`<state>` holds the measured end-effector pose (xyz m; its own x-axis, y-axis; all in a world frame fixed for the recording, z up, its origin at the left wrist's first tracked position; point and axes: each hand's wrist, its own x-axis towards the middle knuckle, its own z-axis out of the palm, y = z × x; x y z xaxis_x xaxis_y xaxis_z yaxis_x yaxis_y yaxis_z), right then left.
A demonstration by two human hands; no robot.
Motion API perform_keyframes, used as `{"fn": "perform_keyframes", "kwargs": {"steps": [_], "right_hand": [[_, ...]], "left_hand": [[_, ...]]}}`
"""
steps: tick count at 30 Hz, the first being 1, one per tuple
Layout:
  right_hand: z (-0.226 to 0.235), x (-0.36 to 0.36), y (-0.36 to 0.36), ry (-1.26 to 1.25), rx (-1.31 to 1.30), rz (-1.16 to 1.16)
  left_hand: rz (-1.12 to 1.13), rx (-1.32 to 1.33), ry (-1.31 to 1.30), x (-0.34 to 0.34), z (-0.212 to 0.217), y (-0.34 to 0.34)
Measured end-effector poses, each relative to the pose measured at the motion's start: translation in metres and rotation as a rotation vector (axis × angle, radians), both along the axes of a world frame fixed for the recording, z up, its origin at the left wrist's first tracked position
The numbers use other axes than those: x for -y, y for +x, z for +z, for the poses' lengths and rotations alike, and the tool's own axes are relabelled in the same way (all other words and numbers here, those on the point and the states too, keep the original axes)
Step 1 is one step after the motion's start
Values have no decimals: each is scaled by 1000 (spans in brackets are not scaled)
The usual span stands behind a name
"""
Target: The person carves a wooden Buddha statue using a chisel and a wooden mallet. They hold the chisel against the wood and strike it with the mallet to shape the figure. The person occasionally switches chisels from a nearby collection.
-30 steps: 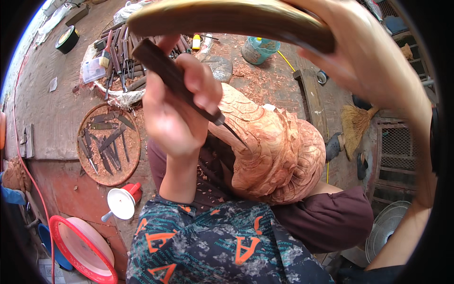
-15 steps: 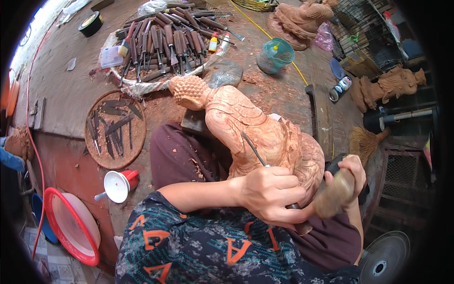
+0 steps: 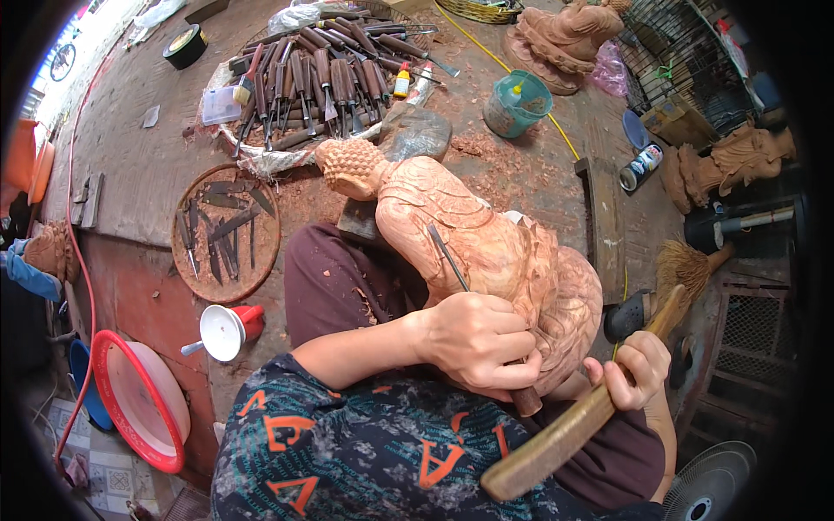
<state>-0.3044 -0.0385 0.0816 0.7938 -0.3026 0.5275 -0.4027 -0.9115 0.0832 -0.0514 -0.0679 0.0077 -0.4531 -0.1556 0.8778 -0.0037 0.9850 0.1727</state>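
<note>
A carved wooden statue point(image 3: 486, 239) with a knobbed, curl-covered head lies across my lap, its head pointing to the upper left. My left hand point(image 3: 482, 341) is closed around a chisel point(image 3: 447, 258). The chisel's dark blade lies along the statue's back and arm, and its brown handle end pokes out below my fist. In my right hand point(image 3: 638, 372) is a long, flat wooden mallet point(image 3: 552, 445), gripped at its narrower part. Its broad end points to the lower left, apart from the chisel handle.
Many wooden-handled chisels point(image 3: 317, 82) fill a round tray ahead. A round board point(image 3: 195, 260) with blades lies at the left, near a white-and-red cup point(image 3: 223, 333) and a red-rimmed basin point(image 3: 178, 425). A teal bucket point(image 3: 519, 104), other carvings point(image 3: 730, 165) and a fan point(image 3: 714, 486) stand rightward.
The mallet has swung from near the chisel handle's end down and away, and shows its full length. My left hand and the chisel have shifted slightly up and left.
</note>
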Motion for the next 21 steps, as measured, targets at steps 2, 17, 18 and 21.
{"fn": "perform_keyframes", "kwargs": {"steps": [2,17,18,21], "right_hand": [[0,0,-1,-12,1,22],[-15,1,-5,537,56,-283],[-16,2,-4,584,55,-290],[-15,3,1,687,43,-315]], "left_hand": [[12,3,9,0,0,1],[-172,-1048,708,61,56,87],[-157,-1055,675,68,51,91],[-148,-1134,765,72,43,94]]}}
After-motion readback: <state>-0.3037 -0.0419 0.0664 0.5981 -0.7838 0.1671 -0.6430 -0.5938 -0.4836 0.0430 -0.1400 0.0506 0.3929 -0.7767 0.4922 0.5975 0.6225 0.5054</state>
